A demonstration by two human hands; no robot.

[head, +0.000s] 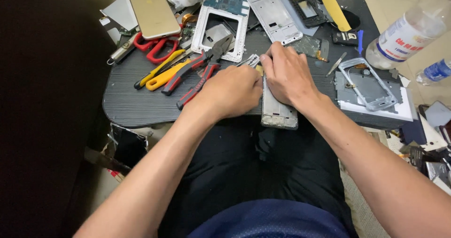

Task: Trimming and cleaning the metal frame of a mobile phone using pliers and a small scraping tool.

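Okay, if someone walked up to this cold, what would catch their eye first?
Both hands meet at the table's front edge: the right hand presses on a silver phone frame, the left hand closed beside it. Left of them lie red-handled pliers; a gold phone sits at the back.
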